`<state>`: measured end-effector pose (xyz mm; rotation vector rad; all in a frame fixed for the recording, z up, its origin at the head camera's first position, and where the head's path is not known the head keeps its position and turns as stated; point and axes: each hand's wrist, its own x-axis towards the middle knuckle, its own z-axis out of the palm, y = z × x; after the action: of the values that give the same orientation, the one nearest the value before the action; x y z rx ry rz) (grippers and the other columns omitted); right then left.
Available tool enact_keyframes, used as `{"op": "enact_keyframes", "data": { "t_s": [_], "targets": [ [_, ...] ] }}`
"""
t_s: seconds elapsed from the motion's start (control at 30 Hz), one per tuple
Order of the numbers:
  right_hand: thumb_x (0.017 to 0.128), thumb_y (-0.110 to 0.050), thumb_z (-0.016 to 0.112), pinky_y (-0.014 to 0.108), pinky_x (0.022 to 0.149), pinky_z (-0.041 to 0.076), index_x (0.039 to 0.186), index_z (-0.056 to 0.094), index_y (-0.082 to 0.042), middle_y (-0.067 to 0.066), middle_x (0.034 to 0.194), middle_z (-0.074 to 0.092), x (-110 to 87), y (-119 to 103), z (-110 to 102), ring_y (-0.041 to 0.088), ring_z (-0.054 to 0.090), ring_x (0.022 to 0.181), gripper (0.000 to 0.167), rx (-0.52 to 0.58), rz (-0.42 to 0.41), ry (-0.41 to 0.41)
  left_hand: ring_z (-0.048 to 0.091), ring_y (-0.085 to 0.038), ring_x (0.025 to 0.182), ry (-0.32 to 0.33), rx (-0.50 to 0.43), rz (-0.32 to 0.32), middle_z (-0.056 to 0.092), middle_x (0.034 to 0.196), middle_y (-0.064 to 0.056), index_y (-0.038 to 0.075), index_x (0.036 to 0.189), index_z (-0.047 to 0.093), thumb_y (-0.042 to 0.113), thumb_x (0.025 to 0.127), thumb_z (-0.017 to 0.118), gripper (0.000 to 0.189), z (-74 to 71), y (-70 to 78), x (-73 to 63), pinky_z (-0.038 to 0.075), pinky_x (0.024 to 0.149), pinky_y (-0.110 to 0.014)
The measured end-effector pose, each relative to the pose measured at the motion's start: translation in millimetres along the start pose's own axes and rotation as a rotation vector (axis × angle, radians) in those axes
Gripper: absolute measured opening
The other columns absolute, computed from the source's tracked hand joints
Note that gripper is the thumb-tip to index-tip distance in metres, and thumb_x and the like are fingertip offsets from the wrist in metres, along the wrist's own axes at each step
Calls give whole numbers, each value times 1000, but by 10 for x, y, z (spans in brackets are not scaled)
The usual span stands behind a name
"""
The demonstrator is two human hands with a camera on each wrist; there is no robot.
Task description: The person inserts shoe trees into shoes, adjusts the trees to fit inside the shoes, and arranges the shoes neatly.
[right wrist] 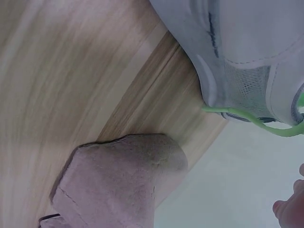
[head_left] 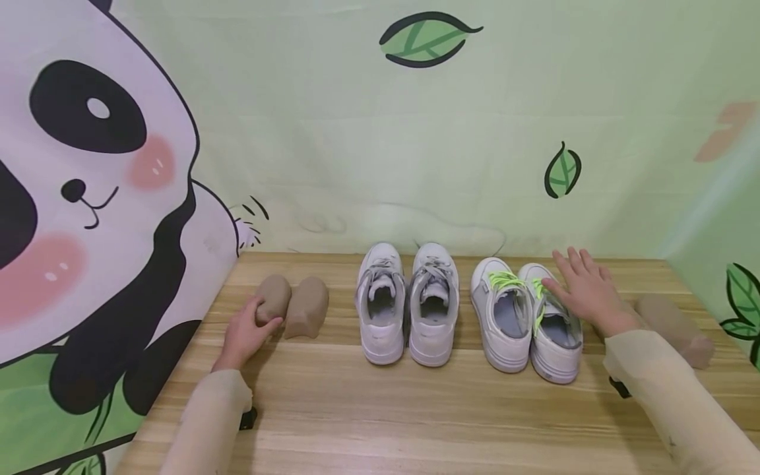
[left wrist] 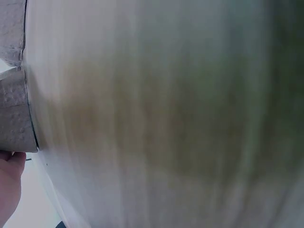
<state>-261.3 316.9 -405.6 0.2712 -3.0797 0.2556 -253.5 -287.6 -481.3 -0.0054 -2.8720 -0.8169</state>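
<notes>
My left hand (head_left: 245,335) is at the left of a pair of brown molded-pulp shoe inserts, its thumb and fingers round the near end of the left insert (head_left: 274,297). The right insert (head_left: 309,305) of that pair lies beside it on the wood. In the left wrist view, my fingertips (left wrist: 17,161) meet the end of a grey-brown insert (left wrist: 16,118). My right hand (head_left: 588,293) is held with fingers spread, above and beside the right white sneaker (head_left: 557,367) with neon green laces. Its partner (head_left: 506,356) stands just to the left.
Two white sneakers with grey laces, one on the left (head_left: 382,344) and one on the right (head_left: 432,346), stand mid-table, toes toward the wall. More brown inserts (head_left: 671,326) lie beyond my right forearm. A panda-printed backdrop (head_left: 332,132) rises behind the wooden tabletop (head_left: 380,422).
</notes>
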Motion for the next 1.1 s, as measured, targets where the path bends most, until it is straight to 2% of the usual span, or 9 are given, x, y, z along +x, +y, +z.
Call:
{"op": "enact_keyframes", "data": {
  "t_s": [0.37, 1.1],
  "targets": [
    [91, -54, 25, 66, 96, 3, 140, 12, -1, 31, 142, 4, -16, -11, 8, 47, -1, 130, 73, -6, -6, 7, 42, -43, 114, 20, -42, 2, 44, 126, -28, -1, 127, 40, 31, 78, 65, 64, -16, 22, -22, 32, 93, -52],
    [90, -54, 25, 65, 97, 3, 141, 9, -4, 28, 143, 1, -4, -93, -12, 44, -3, 131, 73, -5, -20, -20, 47, -44, 108, 44, 11, 4, 50, 120, -29, -1, 123, 44, 30, 77, 66, 60, -38, 1, -46, 36, 88, -52]
  ]
}}
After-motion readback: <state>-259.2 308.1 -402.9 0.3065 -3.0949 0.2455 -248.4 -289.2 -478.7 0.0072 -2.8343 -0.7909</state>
